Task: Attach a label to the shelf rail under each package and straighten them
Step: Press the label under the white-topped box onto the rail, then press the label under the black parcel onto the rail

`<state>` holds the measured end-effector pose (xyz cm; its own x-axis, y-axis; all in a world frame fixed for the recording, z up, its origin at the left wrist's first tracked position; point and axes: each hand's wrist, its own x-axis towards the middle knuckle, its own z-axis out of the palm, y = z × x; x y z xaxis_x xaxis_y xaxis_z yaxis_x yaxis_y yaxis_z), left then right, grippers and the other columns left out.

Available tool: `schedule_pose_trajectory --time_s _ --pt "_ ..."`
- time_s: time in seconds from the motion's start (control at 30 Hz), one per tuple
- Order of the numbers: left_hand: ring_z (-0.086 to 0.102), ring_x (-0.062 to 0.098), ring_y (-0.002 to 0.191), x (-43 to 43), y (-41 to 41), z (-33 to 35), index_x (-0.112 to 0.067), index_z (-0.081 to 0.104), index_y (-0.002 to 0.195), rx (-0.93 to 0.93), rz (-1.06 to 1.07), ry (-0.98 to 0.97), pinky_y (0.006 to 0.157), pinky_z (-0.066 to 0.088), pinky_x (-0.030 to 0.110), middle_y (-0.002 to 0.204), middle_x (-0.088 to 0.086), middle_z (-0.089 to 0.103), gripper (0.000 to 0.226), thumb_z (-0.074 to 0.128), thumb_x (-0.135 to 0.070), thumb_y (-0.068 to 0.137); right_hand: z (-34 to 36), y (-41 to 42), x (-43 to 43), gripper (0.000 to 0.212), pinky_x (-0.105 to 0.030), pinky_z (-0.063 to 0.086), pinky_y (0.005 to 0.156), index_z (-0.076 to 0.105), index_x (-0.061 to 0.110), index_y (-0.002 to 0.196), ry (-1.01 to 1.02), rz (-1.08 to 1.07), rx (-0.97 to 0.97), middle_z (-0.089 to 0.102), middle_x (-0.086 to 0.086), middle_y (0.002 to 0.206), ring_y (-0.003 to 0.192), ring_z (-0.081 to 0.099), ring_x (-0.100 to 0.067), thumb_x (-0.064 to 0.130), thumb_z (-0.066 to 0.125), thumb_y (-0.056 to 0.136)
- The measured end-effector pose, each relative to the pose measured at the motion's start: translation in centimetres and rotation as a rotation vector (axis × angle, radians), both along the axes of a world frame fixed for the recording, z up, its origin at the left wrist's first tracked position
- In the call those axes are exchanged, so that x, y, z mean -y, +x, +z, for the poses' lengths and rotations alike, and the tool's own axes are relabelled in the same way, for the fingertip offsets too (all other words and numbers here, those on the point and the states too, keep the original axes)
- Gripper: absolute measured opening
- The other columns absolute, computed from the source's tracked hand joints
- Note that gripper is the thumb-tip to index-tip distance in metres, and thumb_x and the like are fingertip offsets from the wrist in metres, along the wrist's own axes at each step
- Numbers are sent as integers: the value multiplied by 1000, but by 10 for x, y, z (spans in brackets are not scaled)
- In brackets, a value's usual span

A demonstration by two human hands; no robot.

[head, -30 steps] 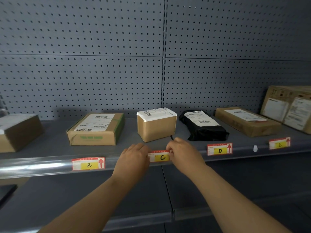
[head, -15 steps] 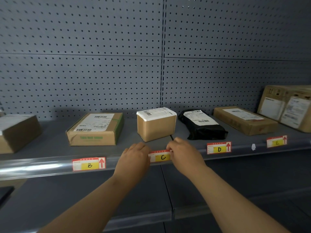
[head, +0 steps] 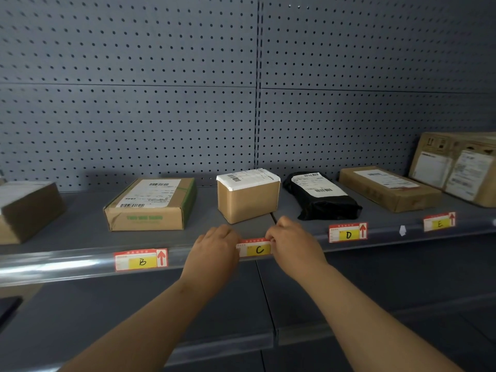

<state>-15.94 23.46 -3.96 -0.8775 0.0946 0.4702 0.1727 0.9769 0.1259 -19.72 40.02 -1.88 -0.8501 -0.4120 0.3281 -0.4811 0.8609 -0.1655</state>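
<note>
Both forearms reach forward, close together. The left hand (head: 214,251) curls its fingers onto the left end of the C label (head: 256,249), and the right hand (head: 292,245) pinches its right end. The label sits on the shelf rail (head: 53,264), just below the small brown box (head: 248,200). Since half a second ago, hands and label have barely shifted; the grip looks the same.

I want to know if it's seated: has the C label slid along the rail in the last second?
No. The C label stays under the small brown box, its ends held by the left hand and right hand.
</note>
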Motion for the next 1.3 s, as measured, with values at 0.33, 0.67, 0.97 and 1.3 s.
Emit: schedule_pose_trajectory --time_s 0.33,0.67,0.97,1.3 --pt "49 18 102 0 0 -3 -22 54 112 15 16 -13 91 38 31 113 -1 53 25 52 -23 87 -6 0 0 24 -34 44 72 62 17 110 9 0 2 52 -4 109 102 51 -22 7 49 92" --pt "50 18 102 1 1 -2 -22 54 112 -6 16 -47 92 37 33 113 -1 54 24 50 -25 88 -5 2 -3 27 -35 44 76 63 19 112 -7 7 33 53 -4 109 104 50 -22 9 47 93" --pt "55 22 92 -15 -2 8 -19 57 97 -73 -65 -29 81 41 33 100 1 59 16 57 -25 83 11 0 -24 19 -35 48 84 60 19 111 -109 -28 30 55 -1 113 109 50 -19 19 49 95" --pt "62 27 77 -116 -40 5 -13 62 89 -125 -78 -64 67 49 38 84 6 64 18 66 -22 74 15 -37 -120 22 -34 45 84 59 18 113 -83 -57 7 54 0 117 112 48 -20 17 54 92"
